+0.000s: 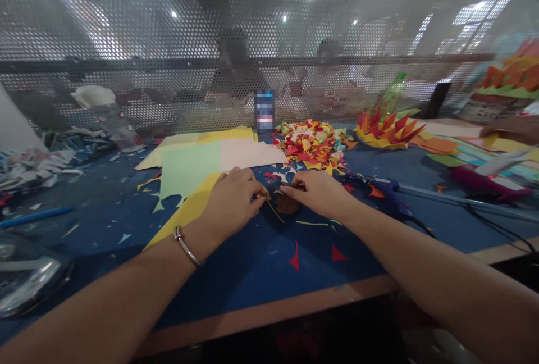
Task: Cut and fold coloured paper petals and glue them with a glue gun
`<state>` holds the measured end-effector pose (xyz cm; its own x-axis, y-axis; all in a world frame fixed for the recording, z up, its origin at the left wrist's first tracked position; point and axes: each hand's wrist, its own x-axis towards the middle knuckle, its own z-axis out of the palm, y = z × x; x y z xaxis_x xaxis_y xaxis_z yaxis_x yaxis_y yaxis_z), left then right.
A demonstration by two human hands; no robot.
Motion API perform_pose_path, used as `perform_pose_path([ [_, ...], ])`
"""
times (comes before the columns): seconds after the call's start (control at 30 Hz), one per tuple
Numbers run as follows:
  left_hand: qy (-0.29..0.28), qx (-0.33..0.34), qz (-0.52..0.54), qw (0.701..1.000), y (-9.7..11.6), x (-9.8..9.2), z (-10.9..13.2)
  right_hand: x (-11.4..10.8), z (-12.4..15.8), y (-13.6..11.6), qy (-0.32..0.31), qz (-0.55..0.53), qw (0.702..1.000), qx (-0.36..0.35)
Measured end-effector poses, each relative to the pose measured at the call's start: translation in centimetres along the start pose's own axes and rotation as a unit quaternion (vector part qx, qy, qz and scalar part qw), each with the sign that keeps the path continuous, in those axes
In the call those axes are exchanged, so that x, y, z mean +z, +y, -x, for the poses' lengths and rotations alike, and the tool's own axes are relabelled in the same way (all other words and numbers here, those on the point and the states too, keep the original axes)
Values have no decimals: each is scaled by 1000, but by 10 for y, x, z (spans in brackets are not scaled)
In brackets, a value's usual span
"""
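Observation:
My left hand [236, 198] and my right hand [318, 191] meet over the blue table top [252, 263], fingers pinched together on a small dark paper piece [281, 192] between them. A thin yellow strip [274, 210] trails from under the left fingers. A brownish round scrap [288, 204] lies just below the fingertips. A metal bangle [187, 246] sits on my left wrist. Sheets of yellow, green and pink paper [197, 164] lie just beyond my left hand.
A heap of folded coloured paper pieces [311, 145] sits behind my hands, a spiky orange and yellow paper shape [387, 128] to the right. A blue glue gun [383, 192] with cord lies right of my right hand. Scraps litter the table. Another person's hand [509, 128] rests far right. A perforated screen [168, 44] stands behind.

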<state>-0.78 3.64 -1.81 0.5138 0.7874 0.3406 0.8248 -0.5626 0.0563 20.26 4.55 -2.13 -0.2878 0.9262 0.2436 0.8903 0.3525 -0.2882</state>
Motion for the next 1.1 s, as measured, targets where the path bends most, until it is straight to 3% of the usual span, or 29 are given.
perform_pose_path([
  [0.5, -16, -14, 119, 993, -8, -7, 0, -2, 3, 0, -7, -2, 1000, -5],
  [0.9, -20, -24, 147, 989, -4, 7, -4, -1, 4, -1, -18, -19, 1000, 5],
  [1.1, -19, -20, 166, 986, -4, 5, -5, -2, 4, -2, -20, -12, 1000, 1],
])
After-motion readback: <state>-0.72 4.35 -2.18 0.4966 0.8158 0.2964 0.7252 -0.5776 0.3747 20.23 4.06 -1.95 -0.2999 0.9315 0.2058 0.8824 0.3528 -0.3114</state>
